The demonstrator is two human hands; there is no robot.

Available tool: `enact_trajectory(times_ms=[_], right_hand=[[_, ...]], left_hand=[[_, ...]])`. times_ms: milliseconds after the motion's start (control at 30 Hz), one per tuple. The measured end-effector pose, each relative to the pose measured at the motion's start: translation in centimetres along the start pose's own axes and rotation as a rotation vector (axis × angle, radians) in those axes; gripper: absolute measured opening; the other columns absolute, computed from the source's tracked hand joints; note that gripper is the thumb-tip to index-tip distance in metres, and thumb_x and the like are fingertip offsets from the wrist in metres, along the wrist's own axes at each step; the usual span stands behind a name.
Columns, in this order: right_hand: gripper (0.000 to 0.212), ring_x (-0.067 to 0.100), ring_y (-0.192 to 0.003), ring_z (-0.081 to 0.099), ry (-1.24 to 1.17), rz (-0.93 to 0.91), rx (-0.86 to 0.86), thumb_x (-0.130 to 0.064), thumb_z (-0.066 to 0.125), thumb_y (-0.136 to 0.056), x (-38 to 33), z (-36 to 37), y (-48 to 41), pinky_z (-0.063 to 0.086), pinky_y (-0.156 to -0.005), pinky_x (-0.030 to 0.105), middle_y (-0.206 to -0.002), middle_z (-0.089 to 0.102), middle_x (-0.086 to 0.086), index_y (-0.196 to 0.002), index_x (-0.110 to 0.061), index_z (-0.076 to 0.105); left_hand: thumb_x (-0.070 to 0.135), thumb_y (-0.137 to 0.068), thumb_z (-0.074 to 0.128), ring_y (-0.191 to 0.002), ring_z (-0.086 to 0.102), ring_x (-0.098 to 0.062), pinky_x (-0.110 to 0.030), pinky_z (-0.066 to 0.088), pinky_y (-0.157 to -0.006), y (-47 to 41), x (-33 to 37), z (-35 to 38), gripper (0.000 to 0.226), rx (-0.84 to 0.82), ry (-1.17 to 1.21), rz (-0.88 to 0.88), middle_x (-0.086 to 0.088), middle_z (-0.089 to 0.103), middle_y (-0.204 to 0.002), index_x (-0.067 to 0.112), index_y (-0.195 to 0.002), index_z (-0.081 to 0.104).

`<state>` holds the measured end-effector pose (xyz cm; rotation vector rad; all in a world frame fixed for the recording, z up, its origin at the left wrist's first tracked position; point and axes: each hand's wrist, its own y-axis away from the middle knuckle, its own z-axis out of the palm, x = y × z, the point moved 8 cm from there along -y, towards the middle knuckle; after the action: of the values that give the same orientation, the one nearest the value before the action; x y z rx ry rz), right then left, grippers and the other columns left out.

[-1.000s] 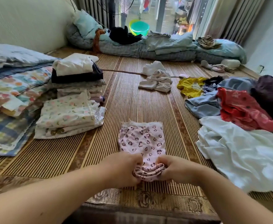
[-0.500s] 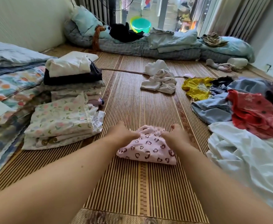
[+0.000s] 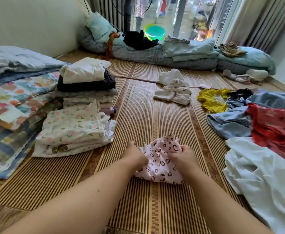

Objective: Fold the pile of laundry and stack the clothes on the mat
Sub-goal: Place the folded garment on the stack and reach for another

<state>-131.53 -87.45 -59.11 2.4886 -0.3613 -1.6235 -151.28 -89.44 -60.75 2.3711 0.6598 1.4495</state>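
I have both hands on the small pink cotton garment printed with dark hearts (image 3: 160, 162), which lies on the striped woven bamboo mat (image 3: 138, 105) right in front of me; my left hand (image 3: 135, 155) pinches its left edge with curled fingers, my right hand (image 3: 183, 156) grips the right side the same way; I judge the fold goes best if I keep both edges level, press the crease flat, then carry it to the folded stack of floral and white clothes (image 3: 81, 115) on my left; the only container, a green plastic basin (image 3: 155, 32) beyond the bedding, shows nothing inside that I can make out.
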Motion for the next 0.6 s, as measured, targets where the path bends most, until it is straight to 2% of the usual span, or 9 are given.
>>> enact_trajectory(times_ms=[100,200,233,267,333,400,467,533,600], right_hand=[[0.026,0.034,-0.082,0.071,-0.197,-0.037,-0.098,-0.014,0.070,-0.084,-2.0,-0.6,1.7,0.058,-0.072,0.057,-0.098,0.068,0.013,-0.104,-0.022,0.055],[0.034,0.033,-0.082,0.073,-0.314,-0.092,-0.199,-0.008,0.072,-0.082,-5.9,-1.4,3.2,0.060,-0.071,0.052,-0.102,0.069,0.015,-0.108,-0.021,0.055],[0.034,0.032,-0.082,0.073,-0.343,-0.101,-0.234,-0.006,0.072,-0.081,-7.2,-1.7,3.7,0.060,-0.070,0.050,-0.102,0.070,0.015,-0.108,-0.019,0.056],[0.035,0.033,-0.082,0.073,-0.372,-0.104,-0.269,-0.004,0.072,-0.081,-8.5,-1.9,4.2,0.060,-0.069,0.048,-0.101,0.070,0.016,-0.108,-0.018,0.056],[0.036,0.035,-0.082,0.073,-0.410,-0.112,-0.326,-0.002,0.072,-0.081,-10.6,-2.3,5.3,0.059,-0.067,0.046,-0.098,0.072,0.018,-0.110,-0.015,0.055],[0.040,0.037,-0.083,0.072,-0.417,-0.127,-0.364,-0.001,0.072,-0.079,-12.1,-2.8,6.3,0.059,-0.066,0.044,-0.094,0.074,0.017,-0.113,-0.014,0.054],[0.044,0.036,-0.081,0.073,-0.362,-0.147,-0.364,-0.002,0.074,-0.077,-12.7,-3.4,7.2,0.059,-0.062,0.041,-0.091,0.074,0.015,-0.115,-0.014,0.052],[0.045,0.034,-0.076,0.073,-0.257,-0.162,-0.324,-0.005,0.075,-0.077,-12.8,-4.1,7.8,0.058,-0.059,0.038,-0.095,0.072,0.017,-0.114,-0.016,0.051],[0.044,0.033,-0.073,0.073,-0.210,-0.166,-0.299,-0.008,0.075,-0.078,-12.8,-4.4,8.2,0.058,-0.055,0.036,-0.101,0.068,0.018,-0.113,-0.019,0.050]], left_hand=[[0.011,-0.087,0.067,-0.109,0.059,-0.032,-0.049,0.050,-0.096,1.5,-0.6,0.6,0.069,-0.095,0.305,-0.079,-0.016,0.053,-0.129,0.016,-0.145,0.031],[0.029,-0.091,0.063,-0.097,0.067,-0.028,-0.047,0.054,-0.091,4.1,-0.9,2.2,0.029,-0.253,0.485,-0.150,-0.011,0.072,-0.104,0.012,-0.114,0.067],[0.036,-0.090,0.062,-0.093,0.070,-0.027,-0.044,0.056,-0.089,5.1,-0.7,2.8,0.028,-0.326,0.544,-0.162,-0.009,0.075,-0.097,0.014,-0.104,0.072],[0.043,-0.088,0.062,-0.096,0.070,-0.027,-0.042,0.054,-0.090,5.9,-0.6,3.6,0.032,-0.395,0.602,-0.181,-0.008,0.075,-0.096,0.015,-0.100,0.073],[0.059,-0.082,0.057,-0.117,0.057,-0.033,-0.048,0.040,-0.103,7.6,-0.2,4.6,0.051,-0.540,0.724,-0.223,-0.011,0.070,-0.107,0.015,-0.104,0.070],[0.067,-0.080,0.051,-0.117,0.053,-0.036,-0.047,0.040,-0.100,9.8,1.3,5.1,0.065,-0.704,0.862,-0.198,-0.013,0.066,-0.114,0.014,-0.113,0.071],[0.057,-0.085,0.050,-0.103,0.062,-0.033,-0.039,0.051,-0.084,11.1,3.1,4.3,0.057,-0.782,1.002,-0.073,-0.013,0.068,-0.116,0.015,-0.117,0.071],[0.036,-0.091,0.048,-0.106,0.065,-0.036,-0.043,0.053,-0.087,11.2,4.1,2.3,0.045,-0.744,1.107,0.040,-0.017,0.065,-0.124,0.014,-0.127,0.063],[0.029,-0.093,0.048,-0.108,0.063,-0.038,-0.046,0.053,-0.088,11.2,4.2,0.7,0.042,-0.722,1.098,0.053,-0.021,0.063,-0.125,0.014,-0.132,0.055]])
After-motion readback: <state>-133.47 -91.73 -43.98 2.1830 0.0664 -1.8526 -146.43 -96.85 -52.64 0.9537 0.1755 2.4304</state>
